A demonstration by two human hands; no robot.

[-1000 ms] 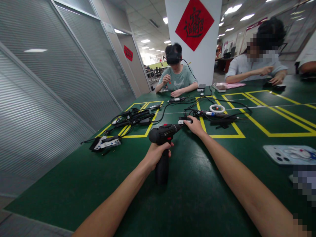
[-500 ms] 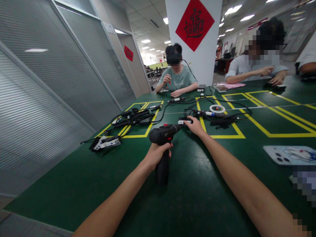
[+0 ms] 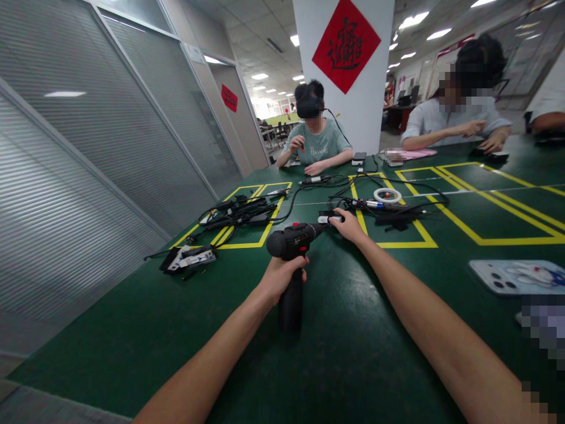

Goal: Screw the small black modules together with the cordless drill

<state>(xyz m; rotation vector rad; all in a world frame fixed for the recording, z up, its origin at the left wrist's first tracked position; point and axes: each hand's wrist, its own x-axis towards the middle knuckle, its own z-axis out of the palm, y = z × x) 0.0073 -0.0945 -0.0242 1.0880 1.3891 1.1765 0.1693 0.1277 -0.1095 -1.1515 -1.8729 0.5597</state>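
My left hand (image 3: 283,275) is wrapped round the grip of a black cordless drill (image 3: 291,242) with red buttons. The drill's nose points forward and right, with its tip close to a small black and white block (image 3: 324,219). Whether the tip touches the block cannot be made out. My right hand (image 3: 348,225) has its fingers closed on the block's right end at table height. The fingers cover part of that piece.
On the green table (image 3: 176,347), black cables and tools (image 3: 242,209) lie at left, near black and white parts (image 3: 189,258). A white ring (image 3: 387,195) and a pen-like tool (image 3: 379,205) lie beyond my right hand. A phone (image 3: 516,277) rests at right. Two people sit opposite.
The view has shifted very slightly. Both hands, the drill and the block keep the same positions relative to each other.
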